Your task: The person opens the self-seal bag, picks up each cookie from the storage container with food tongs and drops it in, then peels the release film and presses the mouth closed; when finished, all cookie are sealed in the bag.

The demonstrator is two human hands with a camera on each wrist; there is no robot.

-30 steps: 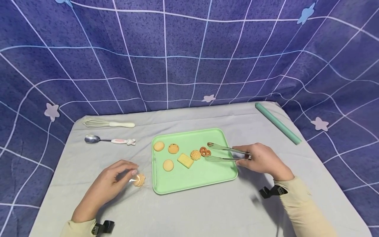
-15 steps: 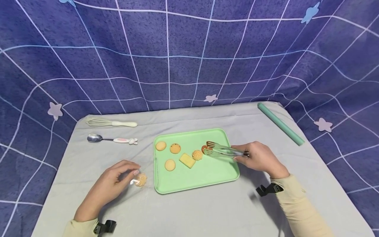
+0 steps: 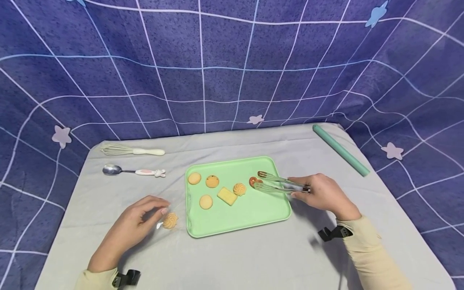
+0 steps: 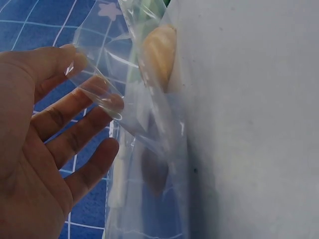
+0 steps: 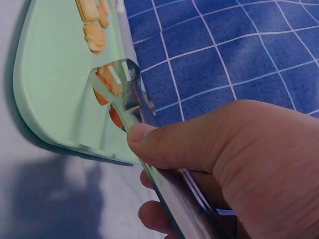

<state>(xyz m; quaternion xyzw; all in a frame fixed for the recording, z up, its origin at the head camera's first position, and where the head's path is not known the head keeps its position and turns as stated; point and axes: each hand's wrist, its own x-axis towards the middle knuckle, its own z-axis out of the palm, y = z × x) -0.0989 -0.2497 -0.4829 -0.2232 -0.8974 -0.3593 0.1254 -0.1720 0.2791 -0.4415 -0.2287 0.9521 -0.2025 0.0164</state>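
My left hand (image 3: pixel 139 225) pinches the edge of a clear plastic bag (image 4: pixel 112 74) by the tray's left side. A swirl cookie (image 3: pixel 170 220) lies inside the bag. Metal tongs (image 3: pixel 284 185) are in my right hand (image 3: pixel 324 195), thumb on one arm and fingers on the other. Their slotted tips are either side of a brown pretzel (image 3: pixel 253 182), partly hidden by them, over the right part of the green tray (image 3: pixel 235 221). Left of the pretzel on the tray lie another swirl cookie (image 3: pixel 239 189), a rectangular biscuit (image 3: pixel 227 196) and several round cookies (image 3: pixel 206 201).
A whisk (image 3: pixel 132 150) and a spoon with a rabbit-ended handle (image 3: pixel 134 171) lie at the back left of the cloth-covered table (image 3: pixel 232 257). A green rolling pin (image 3: pixel 340 150) lies at the back right. Behind the table hangs a blue gridded cloth (image 3: pixel 224 80).
The tongs' tips have drawn together around the pretzel, which has shifted slightly right and back on the tray. My left hand stays in place with the bag.
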